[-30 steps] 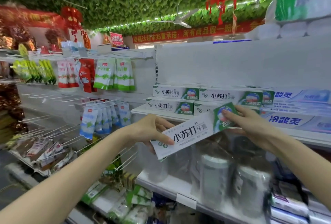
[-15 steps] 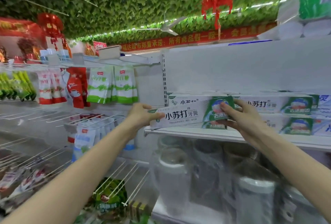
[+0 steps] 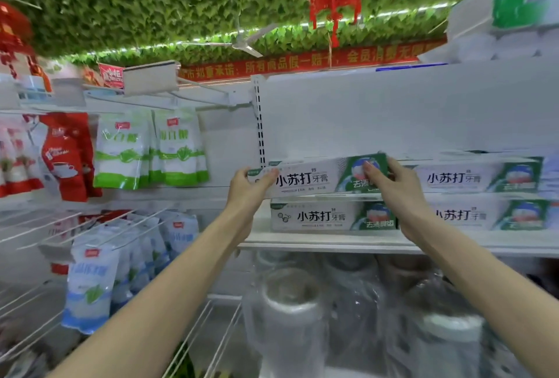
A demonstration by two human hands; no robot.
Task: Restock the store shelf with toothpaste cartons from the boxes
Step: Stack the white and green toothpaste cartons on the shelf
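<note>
1. Toothpaste carton: white with a green right end, held lengthwise and nearly level at the left end of the shelf, directly above a matching lower carton — whether the two touch cannot be told.
2. Left hand: grips the carton's left end, thumb pressed on the front face, other fingers hidden behind.
3. Right hand: grips the green end, thumb on the front, fingers curled over the top edge.
4. Stacked cartons: same print, two high, just right of the held one.
5. Hanging pouches: green and white, on hooks to the left.
6. Plastic-wrapped jars: blurred, on the tier beneath the shelf.
</note>
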